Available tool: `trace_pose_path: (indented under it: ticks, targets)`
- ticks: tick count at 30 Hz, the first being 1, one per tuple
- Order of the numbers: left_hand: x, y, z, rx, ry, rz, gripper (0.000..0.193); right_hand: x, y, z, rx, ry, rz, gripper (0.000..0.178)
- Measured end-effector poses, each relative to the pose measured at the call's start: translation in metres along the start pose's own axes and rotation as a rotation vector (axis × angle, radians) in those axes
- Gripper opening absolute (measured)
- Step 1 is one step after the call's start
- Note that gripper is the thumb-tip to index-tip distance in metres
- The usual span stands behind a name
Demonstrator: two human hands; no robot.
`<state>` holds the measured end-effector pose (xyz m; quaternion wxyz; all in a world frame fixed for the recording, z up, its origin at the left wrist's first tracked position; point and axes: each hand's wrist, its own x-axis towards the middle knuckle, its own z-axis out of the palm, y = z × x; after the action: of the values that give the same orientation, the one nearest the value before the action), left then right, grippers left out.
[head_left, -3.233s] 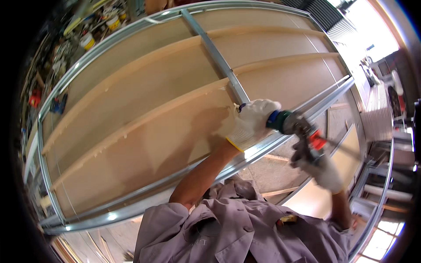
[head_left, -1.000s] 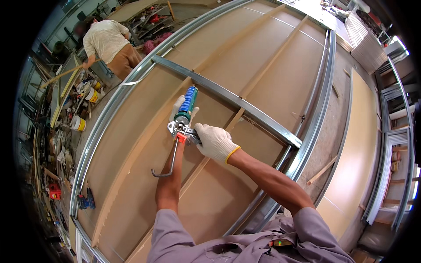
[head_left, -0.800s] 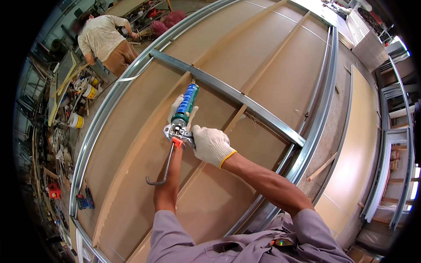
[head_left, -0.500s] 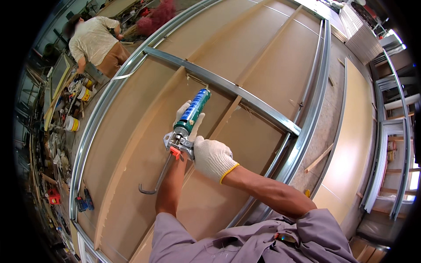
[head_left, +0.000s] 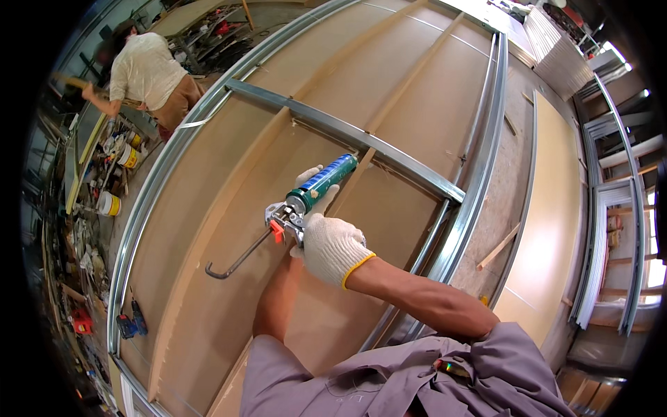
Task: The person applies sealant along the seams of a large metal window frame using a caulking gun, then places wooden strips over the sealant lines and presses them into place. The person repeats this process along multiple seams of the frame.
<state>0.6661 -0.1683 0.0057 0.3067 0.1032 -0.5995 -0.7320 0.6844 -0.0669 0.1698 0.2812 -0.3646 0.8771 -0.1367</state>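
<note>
A caulking gun (head_left: 283,215) with a green and blue sealant cartridge (head_left: 325,182) is held over a large framed panel (head_left: 267,156). My left hand (head_left: 325,202), in a white knit glove, cradles the cartridge from below, fingers showing on both sides. Gloved too, with a yellow cuff, my right hand (head_left: 332,244) is closed round the gun's handle, hiding most of it. The gun's hooked rod (head_left: 240,257) sticks out toward the lower left. Its front end lies close to where the metal crossbar (head_left: 333,128) meets a wooden strip (head_left: 354,179); the nozzle tip is hard to make out.
Steel rails (head_left: 479,181) edge the panel. A cordless drill (head_left: 132,321) lies at its left side. Beyond the left rail, a co-worker (head_left: 149,73) bends among buckets (head_left: 109,203) and scrap. To the right are a tan board (head_left: 545,208) and a metal frame (head_left: 625,201).
The gun has swung clockwise, its front end moving right and slightly down toward the wooden strip. Both hands moved with it. The co-worker has raised an arm with a long piece.
</note>
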Motion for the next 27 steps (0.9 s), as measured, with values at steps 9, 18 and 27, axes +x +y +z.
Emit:
trace_pose_path:
  ticks: [9,18,27]
  targets:
    - [0.0,0.044,-0.011,-0.071,-0.028,-0.067,0.05,0.02,-0.018,0.012,0.081,0.16,-0.039,0.041]
    - [0.001,0.076,0.003,0.1,-0.01,-0.044,0.04,0.05,-0.039,0.012,-0.275,0.143,-0.215,0.025]
    - [0.046,0.047,-0.042,0.213,0.001,-0.009,0.041,0.142,-0.09,0.005,-0.49,-0.038,-0.197,0.029]
